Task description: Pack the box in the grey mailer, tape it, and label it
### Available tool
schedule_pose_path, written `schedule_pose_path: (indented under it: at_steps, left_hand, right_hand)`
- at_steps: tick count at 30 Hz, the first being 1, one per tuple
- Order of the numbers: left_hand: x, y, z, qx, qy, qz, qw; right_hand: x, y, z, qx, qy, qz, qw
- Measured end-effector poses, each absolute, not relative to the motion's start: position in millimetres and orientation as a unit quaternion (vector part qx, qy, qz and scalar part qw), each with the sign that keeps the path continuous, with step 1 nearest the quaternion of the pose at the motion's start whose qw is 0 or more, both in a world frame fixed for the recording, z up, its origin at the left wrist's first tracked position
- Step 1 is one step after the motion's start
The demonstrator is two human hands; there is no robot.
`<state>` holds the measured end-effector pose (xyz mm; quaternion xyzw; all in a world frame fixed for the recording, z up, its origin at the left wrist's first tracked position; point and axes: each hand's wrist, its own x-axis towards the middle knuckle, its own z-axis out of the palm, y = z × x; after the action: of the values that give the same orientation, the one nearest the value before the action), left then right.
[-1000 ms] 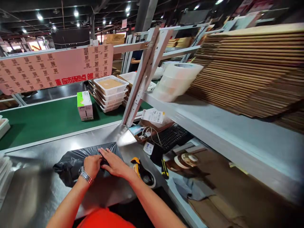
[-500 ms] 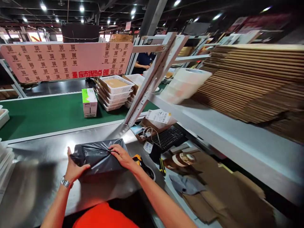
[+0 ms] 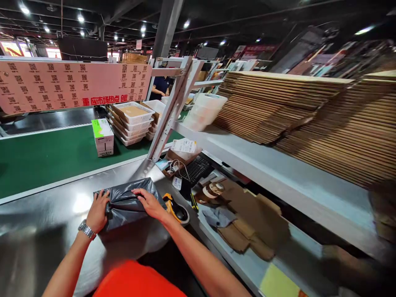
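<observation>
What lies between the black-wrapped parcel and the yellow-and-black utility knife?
A yellow-and-black tape dispenser lies between the black-wrapped parcel and the utility knife, as the head view shows.

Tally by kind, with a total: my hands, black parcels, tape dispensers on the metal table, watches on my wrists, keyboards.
Left hand and right hand: 2
Black parcel: 1
Tape dispenser: 1
Watch: 1
Keyboard: 1
Total: 6

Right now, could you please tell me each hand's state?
Left hand: touching black package, left end; grip unclear.
Right hand: touching its top; grip unclear.
</observation>
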<state>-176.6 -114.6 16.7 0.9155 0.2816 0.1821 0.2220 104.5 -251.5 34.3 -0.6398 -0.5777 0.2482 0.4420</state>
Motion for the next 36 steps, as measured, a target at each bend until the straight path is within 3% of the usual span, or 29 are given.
schedule_pose_path:
  at_steps: [3,6,10,16,19,36]
  left_hand:
    - [-169.9,-119.5,21.3,0.915,0.301,0.164,0.211]
    - [-167.0,-124.1,21.1,0.912,0.321,0.163,0.196]
    - [-168.2,-127.2,18.2,0.91,0.329,0.166,0.189]
    - [-173.4,-128.3,14.6,0.9,0.341,0.185,0.197]
    - [-173.2,-131.9,13.4,0.904,0.343,0.193,0.17]
    - [-149.8,-157.5,8.3,0.878,0.416,0.235,0.042]
  right_hand:
    - [99.5,-248.6,41.8,-0.659,-0.577,0.244,0.416]
    - [110.0,-256.1,54.2,-0.633,-0.584,0.253,0.442]
    - [151.8,-278.9,62.5,-0.648,-0.572,0.154,0.479]
    - [188.6,-274.7,38.3,-0.653,-0.675,0.174,0.297]
    - [178.8,-260.5,32.7,-0.617,-0.726,0.162,0.257]
    - [163.3,-248.6,32.6,-0.531,-0.786,0.148,0.278]
